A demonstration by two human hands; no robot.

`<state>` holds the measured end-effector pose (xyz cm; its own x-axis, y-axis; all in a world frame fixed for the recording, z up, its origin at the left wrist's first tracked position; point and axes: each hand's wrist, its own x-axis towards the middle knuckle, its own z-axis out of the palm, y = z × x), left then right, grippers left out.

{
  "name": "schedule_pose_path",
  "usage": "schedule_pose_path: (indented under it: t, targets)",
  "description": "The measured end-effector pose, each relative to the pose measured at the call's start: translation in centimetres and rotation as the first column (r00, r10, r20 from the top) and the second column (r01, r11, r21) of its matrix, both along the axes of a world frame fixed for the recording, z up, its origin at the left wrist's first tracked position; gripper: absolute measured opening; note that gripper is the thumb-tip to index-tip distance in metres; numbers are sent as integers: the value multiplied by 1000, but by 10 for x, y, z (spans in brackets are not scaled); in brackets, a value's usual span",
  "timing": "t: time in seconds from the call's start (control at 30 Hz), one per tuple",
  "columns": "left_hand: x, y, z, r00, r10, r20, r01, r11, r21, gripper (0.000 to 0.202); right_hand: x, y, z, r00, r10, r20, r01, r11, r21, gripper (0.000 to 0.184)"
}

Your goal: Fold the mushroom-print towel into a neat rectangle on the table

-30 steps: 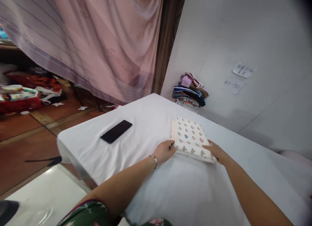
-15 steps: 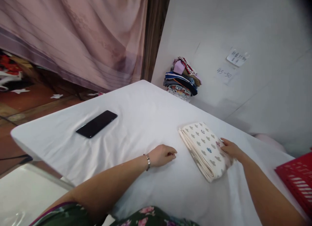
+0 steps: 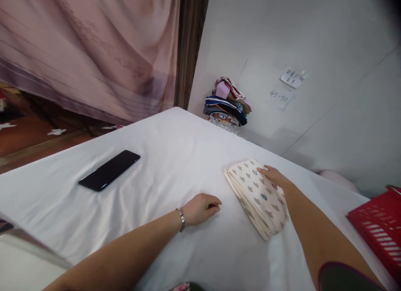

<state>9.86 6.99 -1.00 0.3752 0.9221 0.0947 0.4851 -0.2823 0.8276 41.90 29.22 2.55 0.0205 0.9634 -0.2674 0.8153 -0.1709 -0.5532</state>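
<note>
A folded cream cloth with grey cloud-like shapes and a few blue and red motifs lies on the white-covered table. Its layered folded edge faces left. My right hand rests on the cloth's upper right side, fingers stretched out over the top and not gripping it. To the left of the cloth, my left hand lies on the table cover, a bracelet on its wrist. Its fingers are loosely bent, with a gap by the thumb and nothing visible in them. It does not touch the cloth.
A black phone lies on the table at the left. Past the back edge, a pile of folded clothes stands against the grey wall. At the right is a red plastic basket. A pink curtain hangs behind the table.
My right hand has slid from the cloth's right edge up and left onto its top. My left hand stays by the cloth. The view has shifted slightly.
</note>
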Motion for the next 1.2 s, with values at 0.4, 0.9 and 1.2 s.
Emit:
schedule_pose_path:
  t: [0.4,0.9,1.2]
  targets:
    - [-3,2,1,998,-2,69,6,999,-53,22,-30,0,32,904,123,-410,-174,981,-90,56]
    - [6,94,38,979,159,131,-146,984,-104,87,-46,-46,66,792,425,-438,-370,905,210,57]
    - [40,144,17,931,344,120,-238,823,-515,59,-58,-12,43,918,390,-72,-352,885,307,69]
